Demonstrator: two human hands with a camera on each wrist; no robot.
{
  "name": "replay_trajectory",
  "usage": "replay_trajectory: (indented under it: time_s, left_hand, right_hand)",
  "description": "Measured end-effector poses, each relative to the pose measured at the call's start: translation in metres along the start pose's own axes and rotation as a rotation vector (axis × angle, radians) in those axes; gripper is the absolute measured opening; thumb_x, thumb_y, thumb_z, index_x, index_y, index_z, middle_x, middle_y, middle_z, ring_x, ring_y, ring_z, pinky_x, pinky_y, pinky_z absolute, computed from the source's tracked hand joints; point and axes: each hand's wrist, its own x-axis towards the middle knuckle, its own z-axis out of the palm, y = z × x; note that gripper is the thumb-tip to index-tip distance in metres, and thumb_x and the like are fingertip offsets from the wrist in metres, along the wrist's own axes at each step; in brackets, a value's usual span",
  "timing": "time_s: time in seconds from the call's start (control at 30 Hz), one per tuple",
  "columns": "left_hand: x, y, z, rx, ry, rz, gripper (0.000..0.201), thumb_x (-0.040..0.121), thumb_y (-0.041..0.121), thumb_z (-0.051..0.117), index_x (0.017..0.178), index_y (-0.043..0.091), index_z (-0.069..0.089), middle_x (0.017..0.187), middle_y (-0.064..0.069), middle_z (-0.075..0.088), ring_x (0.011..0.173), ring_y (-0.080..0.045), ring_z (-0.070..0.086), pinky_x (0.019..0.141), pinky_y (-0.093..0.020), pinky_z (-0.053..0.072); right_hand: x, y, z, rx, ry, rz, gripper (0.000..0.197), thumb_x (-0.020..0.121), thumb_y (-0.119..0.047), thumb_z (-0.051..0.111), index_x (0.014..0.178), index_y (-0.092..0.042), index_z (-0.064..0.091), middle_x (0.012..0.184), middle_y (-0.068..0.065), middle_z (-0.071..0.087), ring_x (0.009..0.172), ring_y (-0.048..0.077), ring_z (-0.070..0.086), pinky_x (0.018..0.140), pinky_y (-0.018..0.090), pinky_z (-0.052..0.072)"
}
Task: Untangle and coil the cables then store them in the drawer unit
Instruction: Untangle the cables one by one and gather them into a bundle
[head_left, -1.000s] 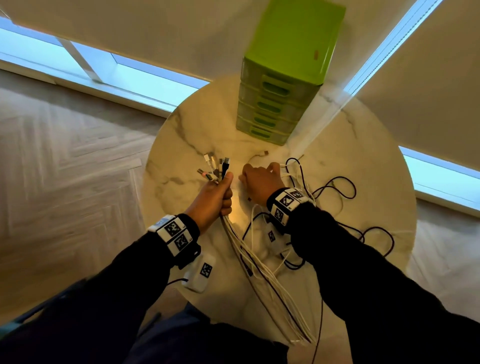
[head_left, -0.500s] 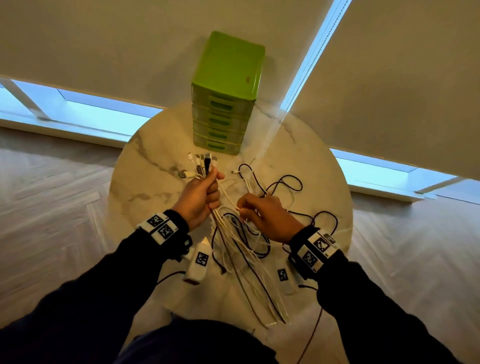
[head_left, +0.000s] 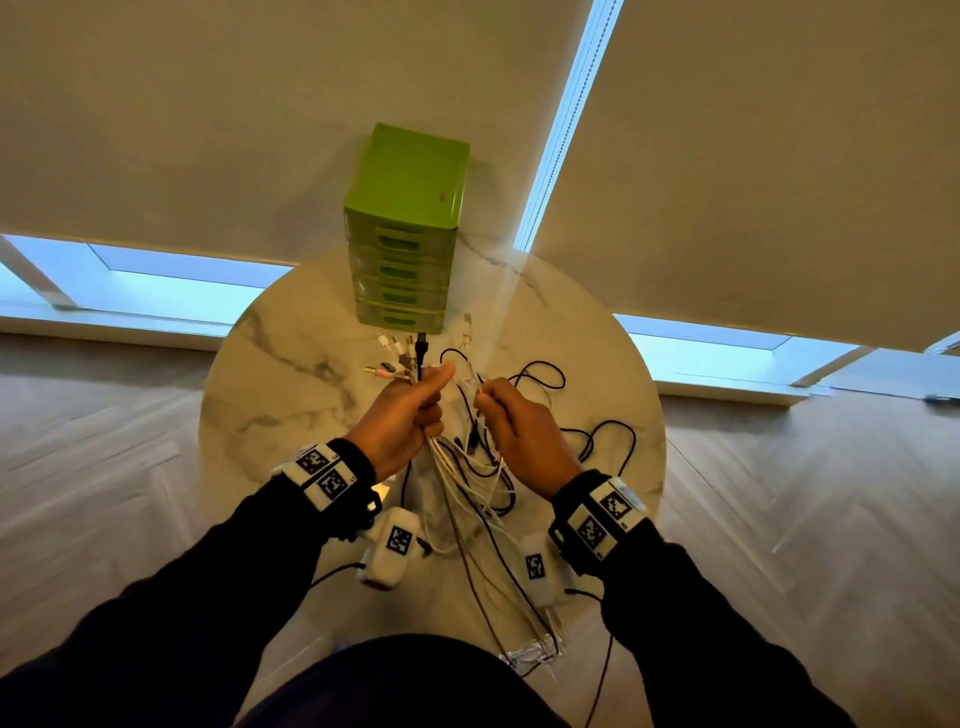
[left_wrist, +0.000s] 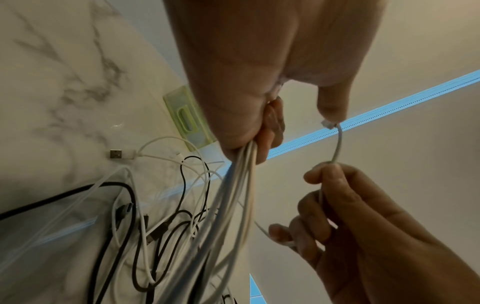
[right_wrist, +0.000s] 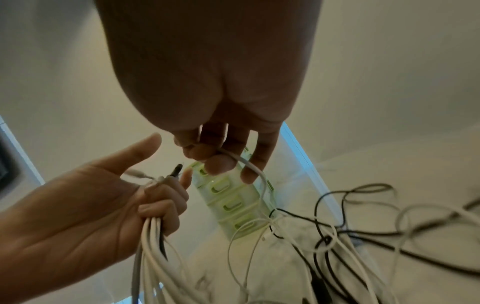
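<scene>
My left hand (head_left: 410, 410) grips a bundle of white and black cables (head_left: 467, 483) above the table, with their plug ends (head_left: 410, 353) fanning out past my fist. In the left wrist view the bundle (left_wrist: 239, 181) drops from that fist. My right hand (head_left: 511, 415) pinches a single white cable (left_wrist: 339, 144) just right of it, and this cable (right_wrist: 253, 167) runs down into the tangle. More black and white cables (head_left: 571, 410) lie looped on the marble. The green drawer unit (head_left: 402, 228) stands at the table's far edge with all drawers closed.
The round marble table (head_left: 291, 374) is small, with wood floor (head_left: 104, 441) all around it. Some cables hang over the near edge (head_left: 530, 649). Roller blinds (head_left: 753, 156) and low windows are behind the drawer unit. A white USB plug (left_wrist: 119, 154) lies on the marble.
Both hands have lifted closer together. My right hand moved from the tangle on the table up beside my left fist, bringing a white cable with it.
</scene>
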Motion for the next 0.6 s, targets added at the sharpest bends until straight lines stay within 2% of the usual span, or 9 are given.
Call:
replay_trajectory:
  time_s: [0.1, 0.17, 0.23, 0.3, 0.37, 0.43, 0.47, 0.53, 0.6]
  left_hand:
    - [-0.005, -0.001, 0.006, 0.071, -0.032, 0.049, 0.023, 0.085, 0.035, 0.072, 0.074, 0.027, 0.054, 0.061, 0.008, 0.026, 0.05, -0.007, 0.026, 0.057, -0.029, 0.018]
    - [-0.007, -0.001, 0.012, 0.089, -0.038, 0.059, 0.024, 0.087, 0.039, 0.069, 0.074, 0.025, 0.055, 0.062, 0.005, 0.033, 0.052, -0.008, 0.03, 0.057, -0.029, 0.02]
    - [-0.008, -0.001, 0.016, 0.059, -0.005, 0.036, 0.029, 0.092, 0.046, 0.06, 0.078, 0.021, 0.055, 0.067, 0.001, 0.039, 0.054, -0.01, 0.034, 0.056, -0.026, 0.025]
    - [-0.007, -0.002, 0.017, 0.057, 0.024, 0.04, 0.037, 0.1, 0.049, 0.046, 0.078, 0.02, 0.05, 0.068, 0.0, 0.035, 0.053, -0.011, 0.029, 0.054, -0.026, 0.025]
    - [-0.007, -0.004, 0.014, 0.112, 0.042, 0.079, 0.042, 0.101, 0.053, 0.04, 0.073, 0.021, 0.043, 0.066, 0.001, 0.028, 0.056, -0.012, 0.023, 0.058, -0.031, 0.019]
    - [-0.009, -0.004, 0.011, 0.197, 0.083, 0.102, 0.047, 0.091, 0.065, 0.044, 0.072, 0.021, 0.044, 0.065, 0.002, 0.033, 0.061, -0.014, 0.028, 0.061, -0.033, 0.022]
    - [-0.011, -0.004, 0.01, 0.262, 0.101, 0.107, 0.052, 0.087, 0.071, 0.044, 0.074, 0.021, 0.049, 0.067, 0.002, 0.041, 0.063, -0.015, 0.035, 0.063, -0.033, 0.029]
    - [-0.014, -0.004, 0.009, 0.401, 0.123, 0.135, 0.059, 0.087, 0.074, 0.036, 0.08, 0.021, 0.061, 0.078, -0.001, 0.058, 0.076, -0.019, 0.054, 0.078, -0.04, 0.045]
    - [-0.02, 0.001, 0.011, 0.411, 0.059, 0.188, 0.057, 0.091, 0.069, 0.03, 0.07, 0.03, 0.065, 0.078, 0.001, 0.066, 0.093, -0.028, 0.065, 0.097, -0.048, 0.047]
  right_hand:
    - [-0.003, -0.009, -0.003, -0.237, -0.072, -0.103, 0.021, 0.107, -0.035, 0.04, 0.105, -0.019, 0.053, 0.075, -0.004, 0.056, 0.065, 0.013, 0.053, 0.062, 0.035, 0.04]
    - [-0.005, -0.011, 0.001, -0.392, -0.088, -0.16, 0.024, 0.107, -0.037, 0.037, 0.11, -0.018, 0.053, 0.085, 0.001, 0.063, 0.073, 0.022, 0.057, 0.062, 0.036, 0.04]
    - [-0.004, -0.011, 0.006, -0.428, -0.061, -0.183, 0.026, 0.108, -0.038, 0.036, 0.109, -0.018, 0.054, 0.088, 0.002, 0.066, 0.074, 0.022, 0.059, 0.061, 0.033, 0.037]
    - [-0.003, -0.007, 0.009, -0.397, -0.049, -0.178, 0.027, 0.107, -0.037, 0.037, 0.098, -0.02, 0.055, 0.08, 0.0, 0.065, 0.068, 0.02, 0.057, 0.063, 0.03, 0.033]
    - [-0.001, 0.002, 0.011, -0.368, -0.118, -0.145, 0.029, 0.102, -0.037, 0.039, 0.076, -0.028, 0.048, 0.064, -0.007, 0.054, 0.059, 0.014, 0.048, 0.072, 0.031, 0.031]
    - [0.003, 0.015, 0.013, -0.32, -0.207, -0.073, 0.028, 0.093, -0.04, 0.039, 0.067, -0.031, 0.041, 0.062, -0.007, 0.047, 0.062, 0.007, 0.045, 0.083, 0.037, 0.033]
    - [0.005, 0.021, 0.013, -0.317, -0.228, -0.044, 0.025, 0.092, -0.041, 0.042, 0.069, -0.031, 0.045, 0.067, -0.008, 0.05, 0.071, 0.007, 0.048, 0.092, 0.041, 0.032]
    - [0.011, 0.032, 0.014, -0.385, -0.26, -0.007, 0.019, 0.095, -0.037, 0.048, 0.081, -0.029, 0.056, 0.083, -0.01, 0.058, 0.092, 0.011, 0.052, 0.104, 0.047, 0.022]
    - [0.019, 0.036, 0.016, -0.471, -0.316, -0.005, 0.015, 0.095, -0.036, 0.049, 0.089, -0.028, 0.061, 0.091, -0.012, 0.058, 0.107, 0.013, 0.05, 0.106, 0.049, 0.016]
